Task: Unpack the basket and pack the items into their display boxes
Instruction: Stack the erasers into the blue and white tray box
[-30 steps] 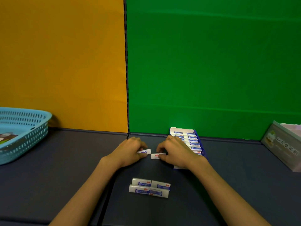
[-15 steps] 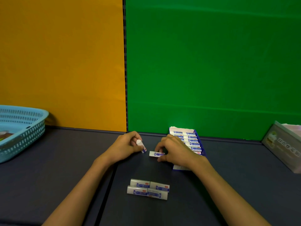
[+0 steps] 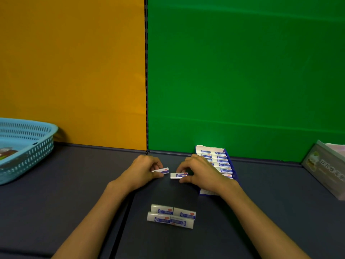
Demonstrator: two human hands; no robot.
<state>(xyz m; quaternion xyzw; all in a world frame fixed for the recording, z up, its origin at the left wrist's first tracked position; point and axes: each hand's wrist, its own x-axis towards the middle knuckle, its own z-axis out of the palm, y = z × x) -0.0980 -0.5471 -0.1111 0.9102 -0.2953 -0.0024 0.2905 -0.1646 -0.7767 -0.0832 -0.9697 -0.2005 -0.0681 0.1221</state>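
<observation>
White-and-blue small rectangular eraser, long axis crosswise, is pinched in the right hand; the blue cardboard display box sits just beyond it. The left hand seemingly pinches another eraser.

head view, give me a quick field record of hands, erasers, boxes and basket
left hand: pinches a small white-and-blue eraser
right hand: pinches a second white-and-blue eraser
loose erasers: four, grouped on the dark tabletop near the person
blue display box: behind the right hand, holds rows of erasers
light blue plastic basket: far left
grey printed box: far right
</observation>
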